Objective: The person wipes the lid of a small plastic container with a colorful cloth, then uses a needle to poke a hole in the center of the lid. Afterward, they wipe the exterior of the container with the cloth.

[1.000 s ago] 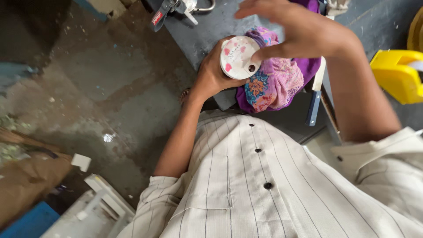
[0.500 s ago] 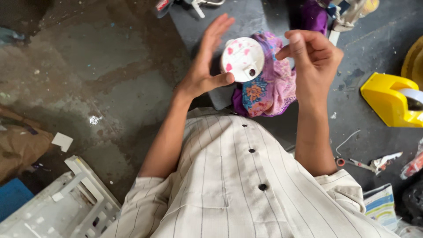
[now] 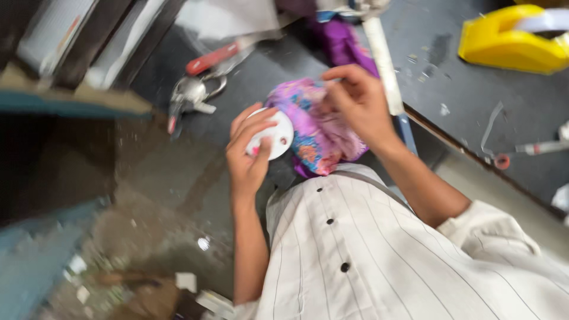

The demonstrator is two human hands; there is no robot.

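Right hand (image 3: 355, 104) now down on one purple floral cloth (image 3: 314, 133), fingers pinching its folds, left hand (image 3: 252, 148) curled around one white round disc (image 3: 274, 133) — both at the dark worktop's (image 3: 450, 101) near edge, one yellow tape dispenser (image 3: 510, 41) far right.

Just 1 head cam, looking steeply down and close over the shirt (image 3: 379, 261) at the counter (image 3: 450, 77) edge.

Our left hand (image 3: 249, 155) grips a white disc (image 3: 274, 135); our right hand (image 3: 357, 102) pinches floral cloth (image 3: 314, 127) above the dark table (image 3: 450, 77).
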